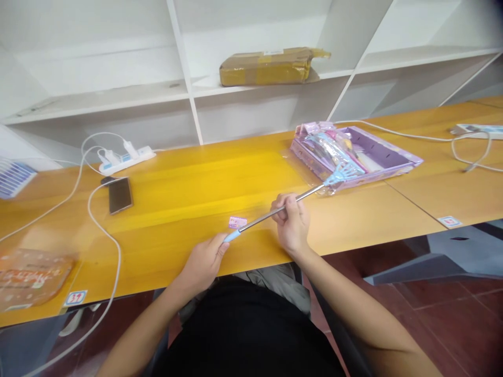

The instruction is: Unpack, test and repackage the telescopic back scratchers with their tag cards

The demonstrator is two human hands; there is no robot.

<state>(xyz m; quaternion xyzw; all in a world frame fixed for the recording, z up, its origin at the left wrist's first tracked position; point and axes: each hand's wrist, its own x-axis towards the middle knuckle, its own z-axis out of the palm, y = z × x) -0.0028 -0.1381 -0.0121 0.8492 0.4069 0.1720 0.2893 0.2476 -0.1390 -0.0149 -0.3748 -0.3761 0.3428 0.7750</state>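
Observation:
A back scratcher [259,219] with a light blue handle, a metal rod and a blue claw-shaped head slants across the view above the table. My left hand [203,262] is closed around its blue handle end. My right hand [291,220] grips the metal rod about midway, fingers curled round it. The claw head reaches over the near edge of a purple display box [393,165]. Inside that box lie several wrapped back scratchers [334,149] in clear plastic. A small pink-purple label [238,222] rests on the table just beyond the handle.
At the left are a power strip [128,159] with plugs, a dark phone [120,195], white cables and an orange package [33,277]. A taped cardboard box [267,67] sits on the white shelf behind. Another power strip [479,131] lies far right on the yellow table [196,188].

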